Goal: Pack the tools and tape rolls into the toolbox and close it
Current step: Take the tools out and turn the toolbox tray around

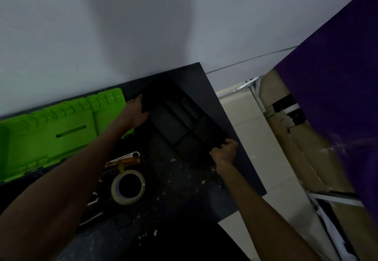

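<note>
A black compartment tray lies tilted on the dark table. My left hand grips its far left corner, and my right hand grips its near right corner. The toolbox's bright green lid stands open at the left against the wall. Just right of my left forearm a pale tape roll lies flat, its middle dark. Behind it a roll of amber tape lies next to a white piece. My left forearm hides much of the toolbox body.
A grey wall runs close behind the table. To the right are pale floor tiles, cardboard boxes with metal brackets, and a purple panel. White flecks dot the tabletop.
</note>
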Demonstrator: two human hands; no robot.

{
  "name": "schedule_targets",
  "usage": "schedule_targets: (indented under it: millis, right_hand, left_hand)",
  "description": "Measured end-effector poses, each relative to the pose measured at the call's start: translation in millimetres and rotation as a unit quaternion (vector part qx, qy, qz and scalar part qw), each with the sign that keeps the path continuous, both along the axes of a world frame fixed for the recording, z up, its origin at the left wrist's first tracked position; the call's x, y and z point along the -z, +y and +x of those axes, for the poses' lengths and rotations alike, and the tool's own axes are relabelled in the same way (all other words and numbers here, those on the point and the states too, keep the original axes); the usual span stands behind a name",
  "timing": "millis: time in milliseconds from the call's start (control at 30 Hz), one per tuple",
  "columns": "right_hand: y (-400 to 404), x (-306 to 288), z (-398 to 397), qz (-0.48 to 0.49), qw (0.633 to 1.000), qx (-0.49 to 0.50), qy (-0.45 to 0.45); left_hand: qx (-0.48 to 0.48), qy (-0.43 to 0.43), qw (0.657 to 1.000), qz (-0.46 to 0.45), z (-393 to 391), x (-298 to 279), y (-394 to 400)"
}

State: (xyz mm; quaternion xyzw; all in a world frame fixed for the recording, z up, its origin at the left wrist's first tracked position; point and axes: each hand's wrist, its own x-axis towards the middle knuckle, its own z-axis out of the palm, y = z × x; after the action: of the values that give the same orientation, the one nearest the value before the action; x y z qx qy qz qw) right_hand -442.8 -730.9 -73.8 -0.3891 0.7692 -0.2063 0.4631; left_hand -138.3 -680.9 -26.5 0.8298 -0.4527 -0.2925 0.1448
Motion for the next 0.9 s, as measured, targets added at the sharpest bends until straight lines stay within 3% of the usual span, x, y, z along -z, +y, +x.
schedule_targets:
  millis: [433,900]
  right_hand:
    - [-25.6,-3.5,0.7,0.020,0.998,-0.046,0.036]
    - [-54.8,-29.3,-10.7,-0.083,0.987,-0.107,0.091]
  left_hand:
    - [0.107,-0.118,0.984,0.078,2.2,26.7,-3.3]
    - [0.063,-0.108,0.984,0.128,-55.4,21.4,19.3]
